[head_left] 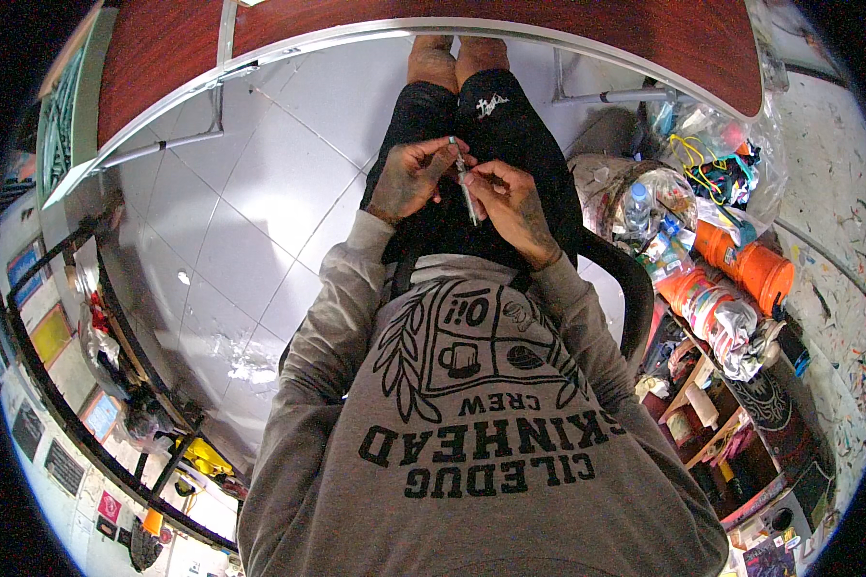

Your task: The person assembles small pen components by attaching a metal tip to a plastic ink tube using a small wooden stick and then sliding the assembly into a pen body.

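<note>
Over my lap, my left hand (416,175) and my right hand (512,202) meet at a slim, pale, pen-like tool (468,192). Its exact kind is too small to make out. My left fingers pinch its upper end, which has a whitish tip. Lower down, the thumb and fingers of my right hand close on its shaft, and the lower end sticks out below them. Black shorts (409,130) lie behind both hands. Grey sweatshirt sleeves (342,279) cover my forearms.
A dark red table (452,13) with a pale metal edge stands ahead. To the right are a bin with plastic bottles (637,207), an orange bucket (765,274), bags and a cluttered shelf (702,433). A black-framed rack (77,423) runs along the left. Pale tiles (250,183) cover the floor.
</note>
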A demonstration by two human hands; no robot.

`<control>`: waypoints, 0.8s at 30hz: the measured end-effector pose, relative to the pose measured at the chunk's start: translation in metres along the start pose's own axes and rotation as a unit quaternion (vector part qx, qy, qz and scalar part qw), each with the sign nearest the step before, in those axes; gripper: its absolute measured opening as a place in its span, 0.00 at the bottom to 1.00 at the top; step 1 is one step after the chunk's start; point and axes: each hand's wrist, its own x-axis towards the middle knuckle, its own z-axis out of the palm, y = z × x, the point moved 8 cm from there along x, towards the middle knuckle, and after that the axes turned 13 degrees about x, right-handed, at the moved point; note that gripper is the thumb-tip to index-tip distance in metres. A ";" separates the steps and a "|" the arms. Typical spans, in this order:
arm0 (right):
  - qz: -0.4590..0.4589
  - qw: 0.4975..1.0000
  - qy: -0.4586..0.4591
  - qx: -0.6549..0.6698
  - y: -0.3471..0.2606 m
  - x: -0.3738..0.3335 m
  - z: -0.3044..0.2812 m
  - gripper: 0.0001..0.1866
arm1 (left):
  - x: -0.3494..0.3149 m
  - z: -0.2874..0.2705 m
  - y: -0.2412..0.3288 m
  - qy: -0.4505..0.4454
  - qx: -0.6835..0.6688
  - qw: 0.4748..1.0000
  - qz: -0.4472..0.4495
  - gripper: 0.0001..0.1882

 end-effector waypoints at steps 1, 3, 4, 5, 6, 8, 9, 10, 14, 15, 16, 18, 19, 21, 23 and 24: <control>0.000 1.000 0.001 -0.008 0.004 0.000 -0.001 0.11 | 0.000 0.000 0.001 0.004 0.003 1.000 0.008 0.20; 0.008 1.000 0.003 -0.026 0.006 -0.001 -0.002 0.11 | -0.001 0.001 0.003 0.012 0.010 1.000 0.023 0.20; 0.015 0.999 0.003 -0.036 0.005 -0.001 -0.002 0.12 | -0.001 0.001 0.004 0.013 0.017 0.999 0.028 0.19; 0.023 0.999 0.003 -0.047 0.003 -0.002 -0.002 0.12 | -0.001 0.001 0.004 0.014 0.024 0.999 0.032 0.19; 0.018 0.999 -0.003 -0.049 0.000 -0.003 -0.001 0.12 | -0.001 0.002 0.005 0.015 0.030 0.999 0.038 0.19; 0.010 0.998 -0.015 -0.055 -0.007 -0.005 0.001 0.13 | 0.001 0.005 -0.007 0.013 0.005 0.999 0.035 0.18; 0.009 0.997 -0.017 -0.078 -0.010 -0.005 0.001 0.13 | 0.002 0.005 -0.009 0.011 -0.007 0.999 0.034 0.18; 0.008 0.995 -0.018 -0.102 -0.013 -0.005 0.001 0.13 | 0.002 0.005 -0.010 0.015 -0.005 0.999 0.035 0.18; 0.002 0.989 -0.020 -0.146 -0.015 -0.008 0.001 0.12 | 0.002 0.005 -0.010 0.023 -0.005 0.999 0.040 0.17; -0.005 0.990 -0.023 -0.141 -0.014 -0.008 0.001 0.13 | 0.002 0.005 -0.010 0.024 -0.008 0.999 0.042 0.17; -0.013 0.990 -0.026 -0.136 -0.012 -0.008 0.000 0.13 | 0.002 0.004 -0.010 0.027 -0.006 0.999 0.046 0.17; -0.018 0.991 -0.031 -0.130 -0.013 -0.008 0.000 0.13 | 0.002 0.004 -0.011 0.033 -0.004 0.998 0.054 0.18; -0.015 0.991 -0.034 -0.130 -0.016 -0.008 0.001 0.13 | 0.002 0.005 -0.011 0.034 -0.008 0.998 0.051 0.18; -0.016 0.991 -0.036 -0.126 -0.017 -0.008 0.001 0.13 | 0.002 0.005 -0.012 0.034 -0.013 0.998 0.044 0.18; -0.024 0.992 -0.035 -0.120 -0.014 -0.007 0.000 0.12 | 0.001 0.006 -0.013 0.012 0.006 0.999 0.035 0.19; -0.018 0.992 -0.041 -0.116 -0.010 -0.006 -0.001 0.12 | 0.001 0.006 -0.011 0.001 0.015 0.999 0.030 0.19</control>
